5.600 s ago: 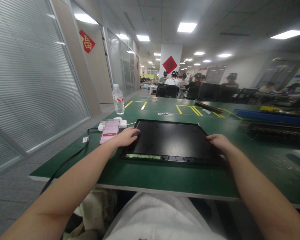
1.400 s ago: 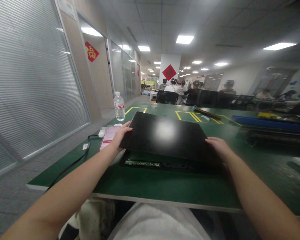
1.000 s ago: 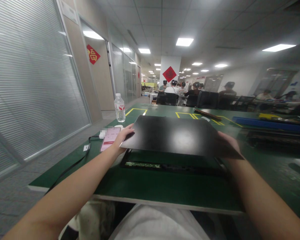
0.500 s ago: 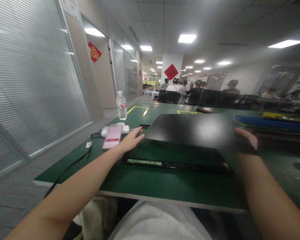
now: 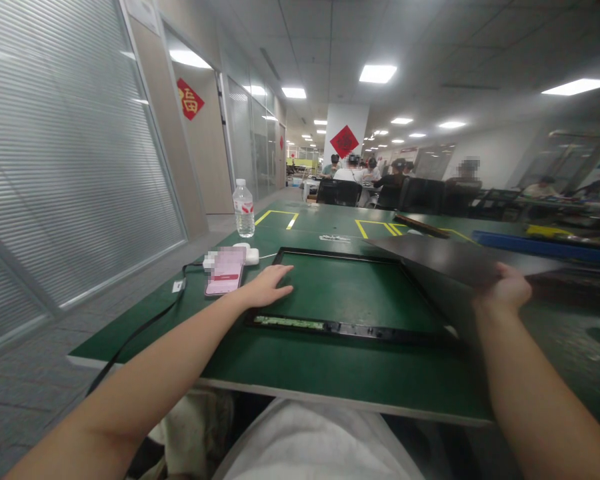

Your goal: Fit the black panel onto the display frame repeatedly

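Note:
A thin dark flat panel (image 5: 440,257) is gripped by my right hand (image 5: 510,288) and held tilted above the right side of the table. On the green table (image 5: 330,373) lies a black rectangular frame (image 5: 380,331), with a green strip (image 5: 290,324) set along its near side. My left hand (image 5: 270,285) is stretched out over the frame's left side, fingers apart and holding nothing. I cannot tell whether it touches the frame. The panel hides part of the frame's right side.
Left of the frame lie a phone (image 5: 225,272) and a white charger (image 5: 251,255) with a cable. Behind them stands a water bottle (image 5: 243,210). A long blue bar (image 5: 545,247) and a dark strip (image 5: 420,225) lie at the back right. Several people sit farther off.
The panel has moved right, away from my left hand, uncovering the frame beneath. My left hand has let go of it; my right hand still holds it.

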{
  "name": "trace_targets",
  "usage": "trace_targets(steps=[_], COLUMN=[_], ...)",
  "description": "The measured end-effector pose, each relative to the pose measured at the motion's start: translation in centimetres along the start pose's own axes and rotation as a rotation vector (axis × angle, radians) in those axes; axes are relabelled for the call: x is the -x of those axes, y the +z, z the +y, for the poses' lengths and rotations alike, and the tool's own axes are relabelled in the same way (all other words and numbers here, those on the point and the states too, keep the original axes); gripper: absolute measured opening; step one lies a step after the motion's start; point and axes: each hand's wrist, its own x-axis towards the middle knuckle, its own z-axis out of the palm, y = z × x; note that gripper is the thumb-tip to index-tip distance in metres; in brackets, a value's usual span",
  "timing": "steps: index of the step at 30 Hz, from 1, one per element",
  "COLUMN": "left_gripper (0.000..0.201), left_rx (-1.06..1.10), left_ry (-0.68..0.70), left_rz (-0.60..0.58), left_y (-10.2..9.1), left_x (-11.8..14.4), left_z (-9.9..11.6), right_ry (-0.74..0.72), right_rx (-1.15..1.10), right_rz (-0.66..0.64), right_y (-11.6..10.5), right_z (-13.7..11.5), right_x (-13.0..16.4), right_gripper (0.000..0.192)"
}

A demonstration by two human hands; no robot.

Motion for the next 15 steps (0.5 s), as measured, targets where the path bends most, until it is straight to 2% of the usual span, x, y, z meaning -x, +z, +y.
trace_targets(steps=[7,11,15], left_gripper=[0.063,0.062,0.061], left_rx=[-0.003,-0.002,-0.040], left_ry=[0.002,0.009,0.014], left_rz=[-0.013,-0.019,-0.042], left_y=[0.0,-0.1,-0.1], left_x=[-0.1,0.0,0.0], left_z=[0.1,0.1,0.2], right_ry=[-0.024,0.000,0.012], right_rx=[0.086,0.130,0.166], right_rz=[0.166,0.188,0.184], right_y=[0.4,0.7,0.3], right_z=[-0.9,-1.4,-1.0], right_x=[1.2,2.2,1.7], right_gripper=[0.015,0.020,0.019])
